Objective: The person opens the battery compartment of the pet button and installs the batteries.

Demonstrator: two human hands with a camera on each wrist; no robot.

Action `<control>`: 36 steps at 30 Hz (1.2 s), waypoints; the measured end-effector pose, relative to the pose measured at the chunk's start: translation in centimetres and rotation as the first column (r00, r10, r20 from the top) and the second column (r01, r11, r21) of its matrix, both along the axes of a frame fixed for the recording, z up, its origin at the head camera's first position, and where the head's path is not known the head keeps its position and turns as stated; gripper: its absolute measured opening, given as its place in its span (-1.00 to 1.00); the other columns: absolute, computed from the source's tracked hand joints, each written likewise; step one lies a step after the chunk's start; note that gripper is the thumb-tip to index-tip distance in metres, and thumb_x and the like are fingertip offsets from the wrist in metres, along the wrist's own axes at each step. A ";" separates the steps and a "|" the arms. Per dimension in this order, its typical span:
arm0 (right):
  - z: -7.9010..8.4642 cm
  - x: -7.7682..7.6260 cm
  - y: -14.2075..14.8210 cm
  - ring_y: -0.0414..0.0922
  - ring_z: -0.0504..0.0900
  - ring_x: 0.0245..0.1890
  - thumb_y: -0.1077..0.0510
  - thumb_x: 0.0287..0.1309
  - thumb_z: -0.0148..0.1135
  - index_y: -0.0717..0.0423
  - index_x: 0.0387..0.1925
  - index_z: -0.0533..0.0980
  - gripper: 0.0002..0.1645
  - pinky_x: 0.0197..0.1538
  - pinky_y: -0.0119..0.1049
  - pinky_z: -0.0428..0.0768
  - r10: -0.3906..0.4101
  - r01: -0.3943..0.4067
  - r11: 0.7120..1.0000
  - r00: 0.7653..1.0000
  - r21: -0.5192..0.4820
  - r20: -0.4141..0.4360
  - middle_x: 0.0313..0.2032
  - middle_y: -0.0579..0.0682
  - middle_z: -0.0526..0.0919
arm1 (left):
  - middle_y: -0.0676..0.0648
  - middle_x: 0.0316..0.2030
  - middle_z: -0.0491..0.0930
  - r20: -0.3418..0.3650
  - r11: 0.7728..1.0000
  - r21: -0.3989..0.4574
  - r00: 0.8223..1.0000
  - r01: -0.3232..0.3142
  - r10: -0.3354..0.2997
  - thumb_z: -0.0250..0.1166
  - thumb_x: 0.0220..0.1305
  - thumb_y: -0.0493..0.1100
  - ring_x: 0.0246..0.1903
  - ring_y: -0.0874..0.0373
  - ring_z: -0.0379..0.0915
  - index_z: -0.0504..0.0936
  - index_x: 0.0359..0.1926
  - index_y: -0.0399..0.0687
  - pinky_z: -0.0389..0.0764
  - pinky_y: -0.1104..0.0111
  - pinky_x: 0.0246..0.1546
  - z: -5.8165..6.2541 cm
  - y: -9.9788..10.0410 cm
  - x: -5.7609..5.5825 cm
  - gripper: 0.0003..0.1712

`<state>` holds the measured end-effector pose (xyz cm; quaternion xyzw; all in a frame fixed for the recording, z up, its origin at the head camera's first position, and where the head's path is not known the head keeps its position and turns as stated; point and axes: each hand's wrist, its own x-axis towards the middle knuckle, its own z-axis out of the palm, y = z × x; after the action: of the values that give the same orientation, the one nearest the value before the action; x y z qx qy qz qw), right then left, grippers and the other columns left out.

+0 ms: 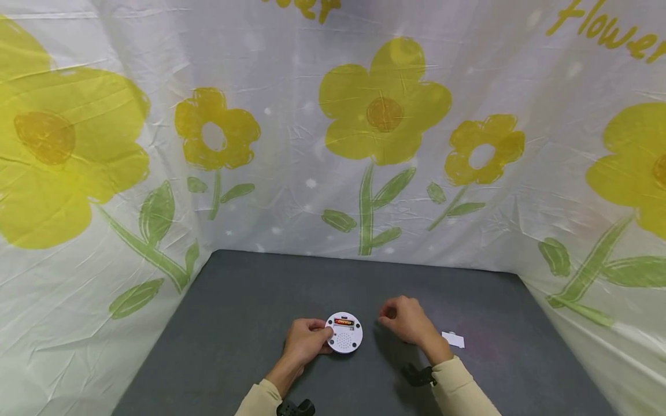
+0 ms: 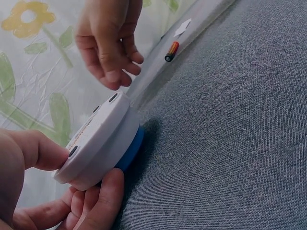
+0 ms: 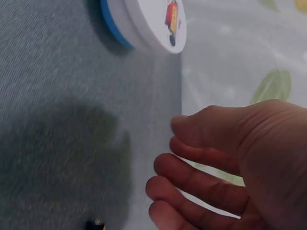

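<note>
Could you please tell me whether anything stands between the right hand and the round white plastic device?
Nothing visible does: only dark grey tabletop lies between the right hand and the round white plastic device. The loose red-and-black cylindrical battery lies beyond the right hand, away from the device.

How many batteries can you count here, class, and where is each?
2: one battery in the white device, a loose battery on the dark table; others may be hidden.
</note>
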<state>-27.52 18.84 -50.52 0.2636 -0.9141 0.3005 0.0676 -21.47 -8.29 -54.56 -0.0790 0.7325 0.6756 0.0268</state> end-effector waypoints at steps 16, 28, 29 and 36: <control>0.9 1.9 1.6 -0.25 0.61 -0.46 0.23 -0.07 0.69 0.01 -0.45 0.70 -0.76 -0.34 -0.28 0.62 -0.123 0.106 0.973 0.990 0.203 0.070 -0.51 -0.20 0.71 | -0.16 -0.30 0.80 -0.008 1.000 -0.001 1.000 -0.006 0.006 0.37 0.22 -0.32 -0.37 0.09 0.78 0.72 -0.01 -0.51 0.88 0.27 -0.38 0.0 0.1 0.0 -0.64; 0.6 2.4 2.6 -0.16 0.60 -0.42 0.34 -0.21 0.67 0.04 -0.43 0.72 -0.71 -0.32 -0.19 0.64 -0.127 0.104 0.961 0.989 0.258 0.072 -0.47 -0.12 0.69 | -0.17 -0.28 0.81 -0.005 1.000 -0.014 1.000 -0.009 0.009 0.37 0.23 -0.32 -0.36 0.08 0.79 0.72 0.02 -0.51 0.88 0.26 -0.38 0.0 -0.1 0.0 -0.62; 0.6 2.4 2.7 -0.15 0.60 -0.42 0.35 -0.21 0.67 0.04 -0.43 0.72 -0.71 -0.32 -0.18 0.65 -0.124 0.102 0.959 0.990 0.264 0.071 -0.46 -0.11 0.69 | -0.17 -0.27 0.81 -0.001 1.000 -0.018 1.000 -0.010 0.010 0.38 0.24 -0.31 -0.35 0.08 0.79 0.72 0.02 -0.51 0.88 0.26 -0.38 0.0 -0.1 0.0 -0.62; 0.5 2.8 3.0 -0.14 0.58 -0.43 0.40 -0.24 0.64 0.04 -0.47 0.70 -0.70 -0.35 -0.17 0.63 -0.132 0.110 0.956 0.989 0.273 0.064 -0.47 -0.09 0.68 | -0.18 -0.25 0.80 0.009 1.000 -0.021 1.000 -0.006 0.006 0.39 0.25 -0.30 -0.33 0.08 0.78 0.72 0.04 -0.49 0.88 0.25 -0.36 0.1 0.0 0.1 -0.61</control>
<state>-24.76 21.80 -49.98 0.2015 -0.9628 0.1796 0.0123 -21.37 -8.28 -54.49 -0.0846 0.7391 0.6677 0.0275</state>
